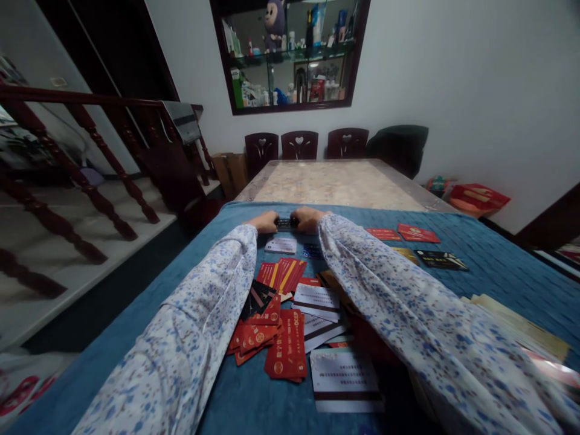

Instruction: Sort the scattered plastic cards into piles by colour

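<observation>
Sleeves (203,302); left hand (265,222), right hand (309,219) hold object (284,225) (dark).

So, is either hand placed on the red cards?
No, the left hand and right hand both hold a dark item, away from the red cards.

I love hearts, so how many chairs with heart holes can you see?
3: the left chair, middle chair and right chair, behind the table. Another may be hidden by the dark cover beside them.
</observation>
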`<state>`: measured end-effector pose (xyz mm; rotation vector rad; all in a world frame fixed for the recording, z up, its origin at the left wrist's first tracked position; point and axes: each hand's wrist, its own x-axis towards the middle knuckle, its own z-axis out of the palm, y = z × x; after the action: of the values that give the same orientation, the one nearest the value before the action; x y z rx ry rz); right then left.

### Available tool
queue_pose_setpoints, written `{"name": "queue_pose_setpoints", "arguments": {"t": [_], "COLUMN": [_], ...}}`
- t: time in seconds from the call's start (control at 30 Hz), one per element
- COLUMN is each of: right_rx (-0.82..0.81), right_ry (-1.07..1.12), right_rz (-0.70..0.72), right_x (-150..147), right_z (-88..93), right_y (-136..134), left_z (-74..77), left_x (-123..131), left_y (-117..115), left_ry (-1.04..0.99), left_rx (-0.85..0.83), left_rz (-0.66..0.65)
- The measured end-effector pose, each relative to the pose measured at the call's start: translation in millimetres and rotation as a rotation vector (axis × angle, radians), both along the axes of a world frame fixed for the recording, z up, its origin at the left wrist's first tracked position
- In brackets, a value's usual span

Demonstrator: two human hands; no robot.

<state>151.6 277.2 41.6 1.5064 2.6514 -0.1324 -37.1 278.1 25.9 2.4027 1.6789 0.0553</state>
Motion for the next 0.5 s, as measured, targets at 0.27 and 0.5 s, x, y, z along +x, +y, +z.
{"name": "queue_pose_setpoints", "arguments": {"t": [0.27,0.5], "right_rx": [-0.038,-0.055], "right_ry": [0.015,0.039], "right_rz": [-0.037,-0.029], "right_x": [-1.3,0.3], "right_z": [-3.5,-9.5], "right_y": [6.5,16.2], "left_z": [-1.1,-0.1], "left_x": [1.8,4.3], "left_y": [4.0,2.1], "left_ry": [-0.012,-0.008], "left_rx": [-0.023,-0.021], "left_rz": [0.002,0.005]}}
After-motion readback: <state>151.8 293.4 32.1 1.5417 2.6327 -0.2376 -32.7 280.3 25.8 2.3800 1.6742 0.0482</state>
